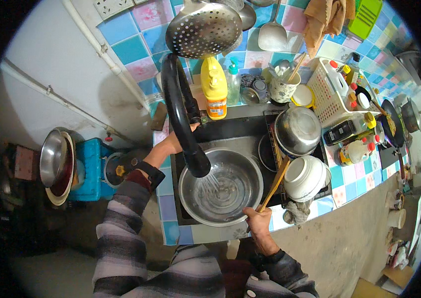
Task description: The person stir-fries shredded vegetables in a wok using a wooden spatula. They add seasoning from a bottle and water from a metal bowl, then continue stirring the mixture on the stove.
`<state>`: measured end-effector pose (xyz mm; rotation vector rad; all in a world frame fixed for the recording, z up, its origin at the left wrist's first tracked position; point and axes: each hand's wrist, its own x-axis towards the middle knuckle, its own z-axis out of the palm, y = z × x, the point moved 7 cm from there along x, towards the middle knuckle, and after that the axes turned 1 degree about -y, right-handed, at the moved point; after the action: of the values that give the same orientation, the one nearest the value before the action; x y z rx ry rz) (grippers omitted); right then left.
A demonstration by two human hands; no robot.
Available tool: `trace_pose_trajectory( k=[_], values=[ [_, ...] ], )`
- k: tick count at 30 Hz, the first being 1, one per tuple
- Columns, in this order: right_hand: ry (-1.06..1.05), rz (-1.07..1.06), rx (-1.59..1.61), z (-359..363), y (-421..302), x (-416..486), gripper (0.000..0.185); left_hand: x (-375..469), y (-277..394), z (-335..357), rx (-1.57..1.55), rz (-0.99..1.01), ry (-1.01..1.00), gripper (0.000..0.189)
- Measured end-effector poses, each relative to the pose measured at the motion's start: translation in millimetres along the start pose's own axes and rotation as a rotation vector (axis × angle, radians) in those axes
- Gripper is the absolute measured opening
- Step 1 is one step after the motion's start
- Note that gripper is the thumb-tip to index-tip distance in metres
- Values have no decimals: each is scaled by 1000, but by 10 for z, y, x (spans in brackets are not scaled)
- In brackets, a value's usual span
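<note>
Water runs from the black faucet [175,97] into a stainless steel basin [229,164] in the sink. My left hand [175,143] reaches behind the spout to the faucet's base. The spout hides part of it, and its grip cannot be made out. At the basin's front right rim, my right hand [260,223] is closed around a long, flat wooden utensil [275,184]. That utensil slants up toward the dish rack [264,124]. On the rack rest an upturned metal bowl [298,130] and stacked white bowls [304,178].
Behind the sink stand a yellow bottle [214,87] and a pump bottle [234,83]. A skimmer [203,31] hangs above the faucet. To the right are a white plastic basket [324,97] of bottles and a frying pan [393,123]. A grey rag [298,213] lies at the counter's front edge.
</note>
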<state>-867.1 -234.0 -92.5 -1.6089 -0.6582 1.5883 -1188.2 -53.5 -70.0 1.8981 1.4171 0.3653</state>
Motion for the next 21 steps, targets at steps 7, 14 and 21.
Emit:
trace_pose_trajectory(
  k=[7, 14, 21],
  values=[
    [19, 66, -28, -13, 113, 4, 12, 23, -119, 17, -70, -34, -10, 70],
    [37, 20, -40, -18, 130, 17, 19, 38, -167, 0, -58, 76, 49, 68],
    [99, 37, -27, 2, 98, -19, 26, 45, -192, 0, -49, 62, 60, 58]
  ],
)
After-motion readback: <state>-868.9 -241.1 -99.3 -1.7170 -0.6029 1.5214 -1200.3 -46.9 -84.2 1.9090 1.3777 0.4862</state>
